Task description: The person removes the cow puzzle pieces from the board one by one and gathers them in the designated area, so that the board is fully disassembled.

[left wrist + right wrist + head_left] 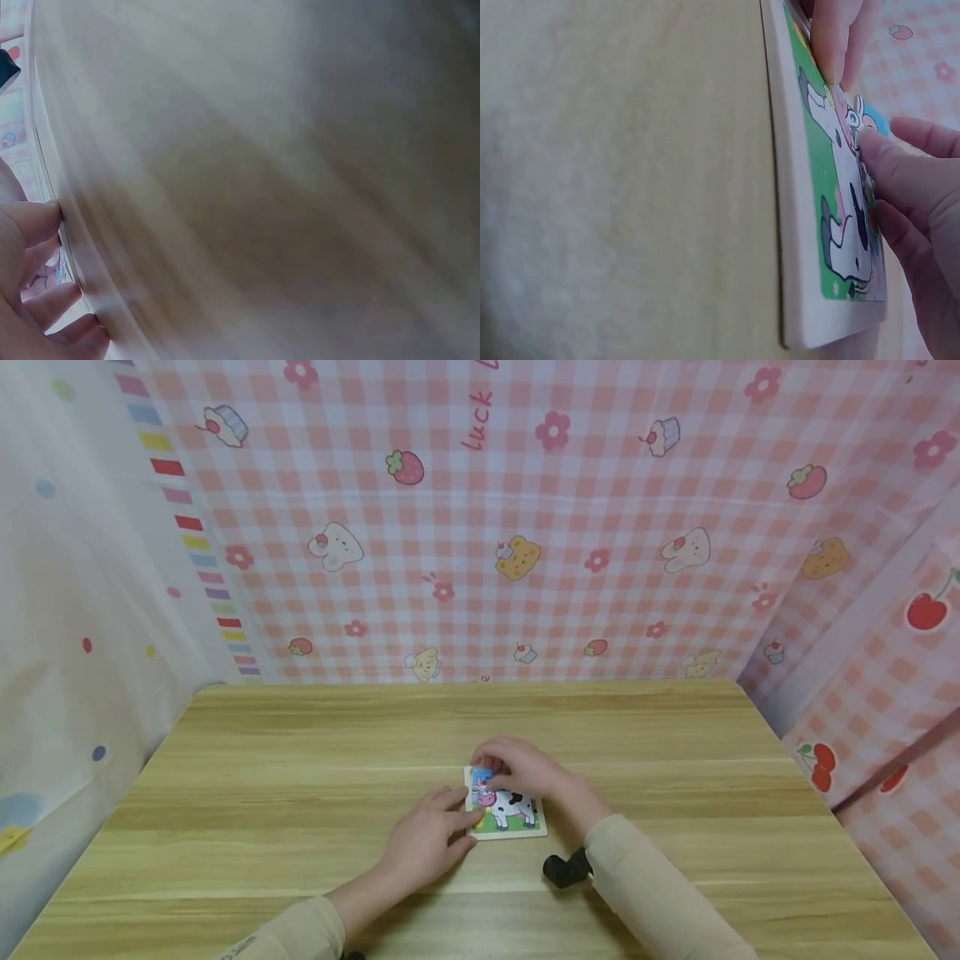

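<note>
A small cow puzzle (513, 814) in a pale-rimmed board lies flat on the table. My left hand (429, 833) rests at its left side, fingers fairly straight, with fingertips touching the puzzle's left edge and face. Over the upper part, my right hand (525, 768) has its thumb and fingers bent round the piece with the cow's head (853, 120), against a patch of blue. Seen from the right wrist, the thumb (877, 154) touches that piece; its far side is hidden by the fingers. In the left wrist view only fingers (56, 307) along a board edge show.
The wooden table (300, 760) spreads out on all sides of the puzzle. A black device (567, 868) sits by the right wrist. Behind the table hangs a pink checked curtain (465, 493), with a pale dotted cloth (67, 610) at the left.
</note>
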The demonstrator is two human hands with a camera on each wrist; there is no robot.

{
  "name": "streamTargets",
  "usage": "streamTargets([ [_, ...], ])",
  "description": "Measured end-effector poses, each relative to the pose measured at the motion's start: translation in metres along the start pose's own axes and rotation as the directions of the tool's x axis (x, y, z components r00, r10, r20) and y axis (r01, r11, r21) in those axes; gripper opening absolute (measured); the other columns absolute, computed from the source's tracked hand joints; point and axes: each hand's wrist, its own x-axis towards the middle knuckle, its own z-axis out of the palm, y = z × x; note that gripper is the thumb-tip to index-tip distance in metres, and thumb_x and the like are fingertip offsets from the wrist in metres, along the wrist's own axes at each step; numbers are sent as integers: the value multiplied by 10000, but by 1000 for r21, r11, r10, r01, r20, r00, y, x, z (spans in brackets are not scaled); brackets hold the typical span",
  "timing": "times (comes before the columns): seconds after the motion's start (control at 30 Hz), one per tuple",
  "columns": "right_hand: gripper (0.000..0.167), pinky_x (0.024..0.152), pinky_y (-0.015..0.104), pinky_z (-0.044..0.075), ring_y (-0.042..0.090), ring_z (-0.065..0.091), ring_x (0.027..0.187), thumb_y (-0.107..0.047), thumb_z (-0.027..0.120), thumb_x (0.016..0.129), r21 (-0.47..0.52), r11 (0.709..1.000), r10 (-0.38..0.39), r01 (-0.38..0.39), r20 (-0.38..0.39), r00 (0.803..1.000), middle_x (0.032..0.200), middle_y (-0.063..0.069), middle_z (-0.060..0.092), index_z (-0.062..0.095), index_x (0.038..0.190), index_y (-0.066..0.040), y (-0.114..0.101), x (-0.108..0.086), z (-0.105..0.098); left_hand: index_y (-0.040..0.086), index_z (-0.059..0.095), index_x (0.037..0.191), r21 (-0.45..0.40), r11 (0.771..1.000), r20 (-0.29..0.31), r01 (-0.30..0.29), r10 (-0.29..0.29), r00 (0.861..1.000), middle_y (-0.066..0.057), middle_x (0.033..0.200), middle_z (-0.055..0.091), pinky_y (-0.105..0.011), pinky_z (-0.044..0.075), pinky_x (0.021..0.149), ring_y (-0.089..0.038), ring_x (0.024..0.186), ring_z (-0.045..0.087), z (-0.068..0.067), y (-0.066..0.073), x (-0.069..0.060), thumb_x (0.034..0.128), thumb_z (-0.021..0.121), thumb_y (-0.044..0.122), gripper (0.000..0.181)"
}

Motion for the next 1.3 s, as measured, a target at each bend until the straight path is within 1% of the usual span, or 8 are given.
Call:
streamTargets([
  [0.27,127,754,242,478,87,535,818,-152,693,931,7,1000,16,-16,-91,996,904,-55,612,701,1058,-146,-4,-1,3,165,721,1220,-13,1000,-2,2,-2,1000,-142,1399,578,-551,456,1045,-405,1302,509,1,-1,1,876,748,272,361],
  [0.5,29,755,236,486,93,541,823,-148,695,927,130,990,58,-49,-73,996,879,-57,613,684,952,-141,-7,-2,-1,160,733,1198,-18,1000,-14,-9,9,1000,-151,1375,594,-531,456,1051,-407,1283,524,3,-1,2,854,768,263,362],
  [0.73,53,771,250,484,108,545,828,-163,680,935,220,973,90,-68,-94,992,868,-45,622,664,892,-135,-5,-6,-7,164,732,1201,-19,1000,-3,11,-11,1000,-154,1379,591,-530,451,1058,-402,1291,521,1,1,2,849,772,256,366],
  [0.93,44,801,272,500,118,570,850,-121,655,948,269,961,99,-58,-143,985,890,-27,644,643,906,-123,0,-19,-15,146,723,1213,-32,999,-8,6,-6,1000,-168,1376,590,-536,435,1070,-413,1282,525,2,0,4,847,774,245,383],
  [1.03,44,790,267,510,123,581,844,-121,659,942,294,955,107,-53,-172,979,882,-10,652,644,917,-87,4,-28,-19,127,717,1222,-71,997,-12,16,-17,1000,-183,1365,594,-541,435,1067,-416,1272,529,2,-1,5,842,774,231,398],
  [1.13,78,788,255,515,123,586,850,-122,664,934,317,947,116,-46,-203,972,887,4,654,648,936,-46,10,-37,-21,87,712,1216,-150,988,-16,36,-39,999,-205,1338,606,-548,436,1060,-420,1246,547,1,-2,9,839,770,212,402],
  [1.23,86,771,254,508,136,581,847,-121,668,932,334,941,135,-53,-229,964,888,12,650,652,946,-39,16,-47,-24,49,709,1198,-247,966,-6,75,-79,997,-212,1307,624,-562,434,1055,-418,1220,569,-2,-3,13,839,765,194,391],
  [1.3,87,749,249,497,136,574,835,-132,668,936,333,941,150,-63,-244,958,887,7,646,654,950,-48,21,-54,-26,41,709,1189,-312,943,3,115,-121,993,-198,1291,637,-567,433,1055,-407,1213,578,-4,-4,17,841,769,192,384],
])
